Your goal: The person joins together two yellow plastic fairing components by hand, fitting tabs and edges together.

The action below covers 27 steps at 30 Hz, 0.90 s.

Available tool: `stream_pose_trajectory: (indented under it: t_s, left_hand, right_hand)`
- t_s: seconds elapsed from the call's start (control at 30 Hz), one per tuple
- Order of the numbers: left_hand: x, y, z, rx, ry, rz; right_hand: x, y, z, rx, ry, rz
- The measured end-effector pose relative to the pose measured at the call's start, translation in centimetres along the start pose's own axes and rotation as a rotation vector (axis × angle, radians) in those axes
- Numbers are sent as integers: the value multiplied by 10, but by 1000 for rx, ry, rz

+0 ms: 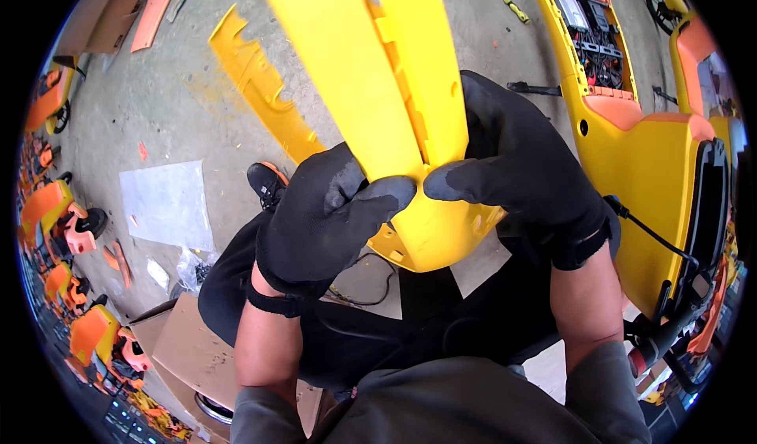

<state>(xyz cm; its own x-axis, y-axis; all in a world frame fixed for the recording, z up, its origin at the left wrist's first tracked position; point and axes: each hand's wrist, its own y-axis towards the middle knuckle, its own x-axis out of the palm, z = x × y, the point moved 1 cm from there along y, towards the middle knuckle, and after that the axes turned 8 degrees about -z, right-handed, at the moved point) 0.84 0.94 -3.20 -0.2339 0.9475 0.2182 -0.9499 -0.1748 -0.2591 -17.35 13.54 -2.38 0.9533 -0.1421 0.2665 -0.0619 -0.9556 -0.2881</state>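
Observation:
Between both hands I hold a yellow plastic scooter panel, raised over my lap. It looks like two long pieces side by side with a gap edged by small tabs, meeting at a rounded lower end. My left hand, in a black glove, is closed on the panel's left edge, thumb on its face. Gripping the right edge is my right hand, gloved alike, its thumb pressed near the seam. The fingers behind the panel are hidden. Beyond my left hand, another yellow trim strip with a notched edge slants across the view.
A yellow scooter body with an open compartment of wiring stands at my right. On the concrete floor lie a screwdriver, a clear plastic sheet and an orange panel. A cardboard box sits lower left; several scooters line the left.

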Motion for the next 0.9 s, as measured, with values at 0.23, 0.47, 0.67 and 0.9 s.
stream_pose_trajectory:
  t_s: [0.23, 0.47, 0.67, 0.9]
  left_hand:
    - [22, 7, 0, 48, 128, 84]
    - [25, 10, -5, 116, 328, 243]
    - [25, 6, -17, 267, 462, 261]
    - [21, 4, -19, 330, 430, 259]
  right_hand:
    - [6, -4, -6, 18, 47, 98]
    - [18, -5, -5, 8, 133, 205]
    - [24, -12, -3, 64, 56, 243]
    - [32, -15, -9, 93, 3, 263]
